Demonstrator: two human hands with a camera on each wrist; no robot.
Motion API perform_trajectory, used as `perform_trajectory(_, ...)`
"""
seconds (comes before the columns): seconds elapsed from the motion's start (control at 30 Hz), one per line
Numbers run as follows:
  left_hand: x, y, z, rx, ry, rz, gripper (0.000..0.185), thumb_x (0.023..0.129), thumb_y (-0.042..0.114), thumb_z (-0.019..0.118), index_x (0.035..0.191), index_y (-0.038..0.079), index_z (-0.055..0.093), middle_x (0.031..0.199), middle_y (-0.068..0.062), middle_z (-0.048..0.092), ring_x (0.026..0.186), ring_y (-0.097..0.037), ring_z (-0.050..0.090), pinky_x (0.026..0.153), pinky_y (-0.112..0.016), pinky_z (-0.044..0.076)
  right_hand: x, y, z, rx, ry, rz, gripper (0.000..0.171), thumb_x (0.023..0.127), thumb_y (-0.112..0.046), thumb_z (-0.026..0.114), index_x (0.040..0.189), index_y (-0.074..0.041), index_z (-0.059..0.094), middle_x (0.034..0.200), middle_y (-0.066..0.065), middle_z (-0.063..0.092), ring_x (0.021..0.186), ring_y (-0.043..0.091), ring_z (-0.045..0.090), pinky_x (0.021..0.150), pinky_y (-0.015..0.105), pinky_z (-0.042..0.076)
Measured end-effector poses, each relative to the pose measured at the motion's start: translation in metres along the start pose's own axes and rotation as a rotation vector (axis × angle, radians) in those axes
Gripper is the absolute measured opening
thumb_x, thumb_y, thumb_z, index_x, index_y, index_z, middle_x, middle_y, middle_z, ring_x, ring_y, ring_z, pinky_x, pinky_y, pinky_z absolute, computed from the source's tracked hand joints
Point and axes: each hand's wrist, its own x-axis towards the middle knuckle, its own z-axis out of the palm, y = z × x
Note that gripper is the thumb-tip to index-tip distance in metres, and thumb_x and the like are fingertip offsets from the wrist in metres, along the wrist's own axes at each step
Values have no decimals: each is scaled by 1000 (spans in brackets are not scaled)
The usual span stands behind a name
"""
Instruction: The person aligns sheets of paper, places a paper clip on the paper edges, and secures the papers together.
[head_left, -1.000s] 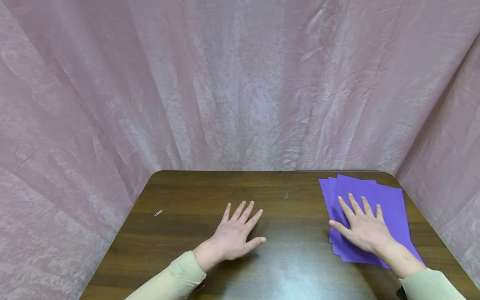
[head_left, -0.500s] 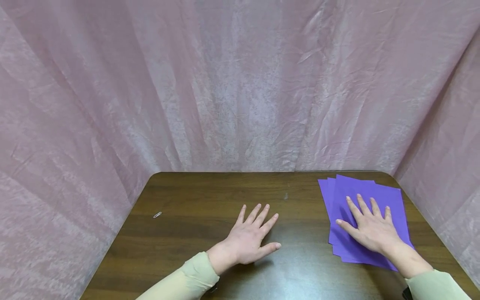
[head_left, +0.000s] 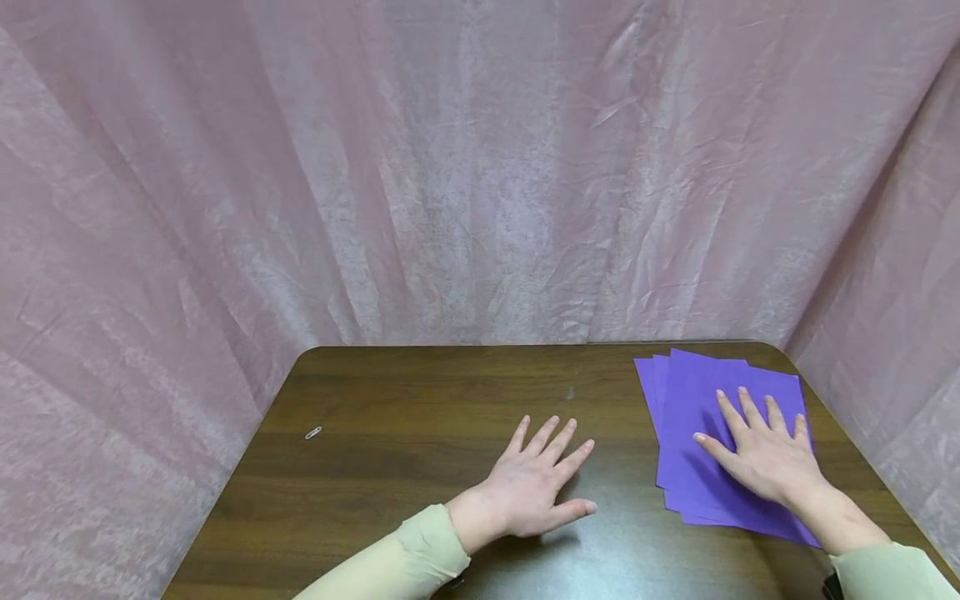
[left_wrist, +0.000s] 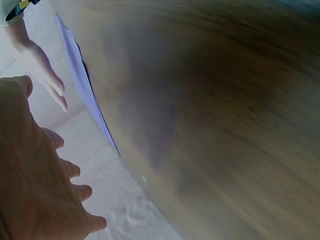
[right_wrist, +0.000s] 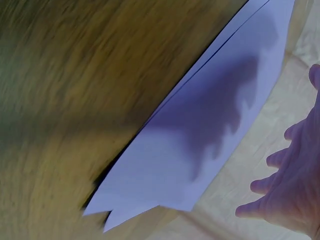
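Note:
Several sheets of purple paper (head_left: 686, 421) lie fanned in a loose stack at the table's right side. Above them my right hand (head_left: 768, 458) hovers palm down, fingers spread, casting a shadow on the top sheet. The right wrist view shows a gap between this hand (right_wrist: 295, 185) and the paper (right_wrist: 145, 175). My left hand (head_left: 528, 493) hangs over the bare wood near the middle, fingers straight and spread, holding nothing. A small white paper clip (head_left: 313, 432) lies far to its left.
The brown wooden table (head_left: 420, 392) has rounded far corners. Pink velvet curtains (head_left: 480, 167) hang behind it and on both sides. A small pale mark (head_left: 570, 392) shows on the wood near the far edge.
Both hands have drifted to the right, with fingers still spread. The paper stack and the paper clip stay in place on the table.

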Motion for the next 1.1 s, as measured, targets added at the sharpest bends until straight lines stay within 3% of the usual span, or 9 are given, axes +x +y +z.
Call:
perform_trajectory(0.27, 21, 27, -1, 58, -13, 38, 81, 97, 79, 14, 165, 35, 17, 171, 0, 14, 156, -24, 10, 122, -56, 11, 0, 29, -1, 27, -46, 63, 98, 100, -72, 36, 162, 0, 13, 159, 41, 8, 139, 70, 4, 101, 85, -3)
perform_trajectory(0.5, 41, 56, 6, 107, -95, 71, 81, 94, 82, 10, 164, 41, 11, 171, 6, 9, 156, -19, 7, 124, -52, 8, -2, 53, -2, 75, -83, 106, 98, 101, -70, 34, 160, 4, 10, 156, 45, 5, 136, 72, 1, 99, 86, -2)
perform_trajectory(0.73, 61, 85, 15, 119, -174, 110, 80, 92, 84, 10, 162, 46, 7, 170, 12, 6, 156, -14, 3, 124, -48, 6, -2, 68, 2, 92, -90, 111, 95, 104, -66, 33, 157, 10, 13, 152, 49, 6, 133, 74, 5, 102, 83, 7)
perform_trajectory(0.93, 80, 106, 23, 124, -212, 89, 79, 90, 87, 9, 160, 51, 4, 169, 17, 4, 155, -11, 1, 124, -47, 7, -1, 74, 9, 91, -122, 111, 96, 103, -67, 32, 156, 12, 16, 151, 49, 7, 133, 74, 5, 101, 83, 9)
perform_trajectory(1.1, 92, 112, 29, 135, -230, 63, 78, 90, 87, 10, 160, 52, 8, 168, 19, 6, 155, -9, 3, 124, -46, 8, 0, 73, 10, 80, -138, 113, 97, 103, -68, 32, 155, 13, 18, 151, 49, 8, 135, 72, 5, 102, 83, 9)
